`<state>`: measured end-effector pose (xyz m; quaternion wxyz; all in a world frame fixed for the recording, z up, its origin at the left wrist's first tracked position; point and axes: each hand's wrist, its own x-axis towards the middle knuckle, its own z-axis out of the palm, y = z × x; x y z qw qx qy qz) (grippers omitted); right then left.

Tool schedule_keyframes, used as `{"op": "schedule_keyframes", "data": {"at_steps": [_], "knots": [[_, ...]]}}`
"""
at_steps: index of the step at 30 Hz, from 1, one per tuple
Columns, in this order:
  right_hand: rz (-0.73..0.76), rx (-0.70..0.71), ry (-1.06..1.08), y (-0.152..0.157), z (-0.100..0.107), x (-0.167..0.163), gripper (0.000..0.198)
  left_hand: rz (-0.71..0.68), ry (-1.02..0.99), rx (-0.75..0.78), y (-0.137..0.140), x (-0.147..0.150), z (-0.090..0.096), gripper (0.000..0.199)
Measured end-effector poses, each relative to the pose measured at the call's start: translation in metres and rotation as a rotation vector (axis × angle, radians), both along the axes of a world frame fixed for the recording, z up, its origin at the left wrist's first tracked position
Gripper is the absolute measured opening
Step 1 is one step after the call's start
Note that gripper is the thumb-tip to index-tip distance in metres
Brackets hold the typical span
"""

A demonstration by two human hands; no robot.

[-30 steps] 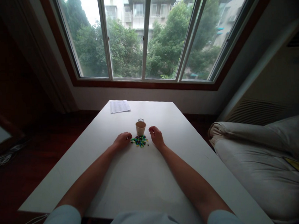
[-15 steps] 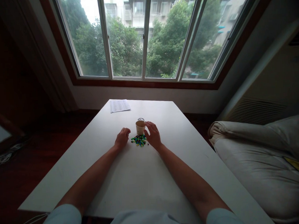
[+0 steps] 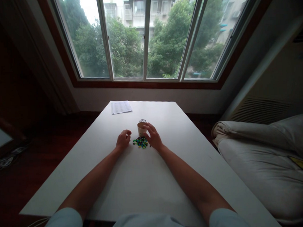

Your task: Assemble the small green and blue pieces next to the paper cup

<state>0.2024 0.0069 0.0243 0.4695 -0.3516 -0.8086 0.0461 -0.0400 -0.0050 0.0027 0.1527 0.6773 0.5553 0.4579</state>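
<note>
A light brown paper cup [image 3: 141, 130] stands upright on the white table [image 3: 144, 180]. Right in front of it lies a small loose pile of beads [image 3: 140, 142], mostly green, blue and dark. My right hand [image 3: 153, 136] is at the cup's right side, thumb and fingers apart, the fingertips overlapping the rim. Whether they touch it I cannot tell. To the left of the pile, my left hand [image 3: 123, 139] rests by the table surface with loosely bent fingers, thumb apart, and nothing visible in them.
Behind the cup is a thin dark looped item [image 3: 142, 120]. Printed papers [image 3: 121, 107] lie at the table's far left corner. A pale padded seat [image 3: 254, 169] stands along the right, and a wide window [image 3: 143, 43] is beyond the table. Cables [image 3: 8, 160] lie on the floor at left.
My right hand has moved slightly left, its fingers now reaching further over the cup. My left hand has barely shifted. Cup and beads stay in place.
</note>
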Motion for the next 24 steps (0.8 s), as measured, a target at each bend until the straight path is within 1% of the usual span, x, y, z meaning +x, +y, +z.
{"op": "schedule_keyframes", "data": {"at_steps": [4,7,9,12,14,16,20,22,24], "knots": [[-0.122,-0.035,0.14,0.005,-0.009,0.007,0.04,0.007,-0.107,0.003,0.002,0.004,0.0,0.016],[-0.173,-0.109,0.246,0.012,-0.016,0.014,0.04,0.005,-0.154,0.005,0.001,0.007,0.003,0.017],[-0.207,-0.161,0.3,0.016,-0.019,0.018,0.04,0.011,-0.205,-0.024,0.001,0.01,0.005,0.018],[-0.247,-0.217,0.335,0.018,-0.021,0.02,0.04,-0.004,-0.299,-0.078,0.0,0.016,0.008,0.021],[-0.248,-0.226,0.334,0.018,-0.021,0.019,0.04,-0.022,-0.323,-0.068,-0.001,0.021,0.012,0.024],[-0.237,-0.229,0.32,0.017,-0.02,0.017,0.039,-0.047,-0.274,-0.021,-0.004,0.026,0.017,0.03],[-0.233,-0.257,0.282,0.017,-0.021,0.013,0.038,-0.102,-0.1,0.098,-0.014,0.036,0.028,0.039],[-0.237,-0.266,0.274,0.018,-0.022,0.012,0.038,-0.116,0.013,0.147,-0.018,0.041,0.031,0.045],[-0.241,-0.27,0.272,0.019,-0.023,0.012,0.037,-0.152,0.106,0.163,-0.019,0.044,0.032,0.051]]}}
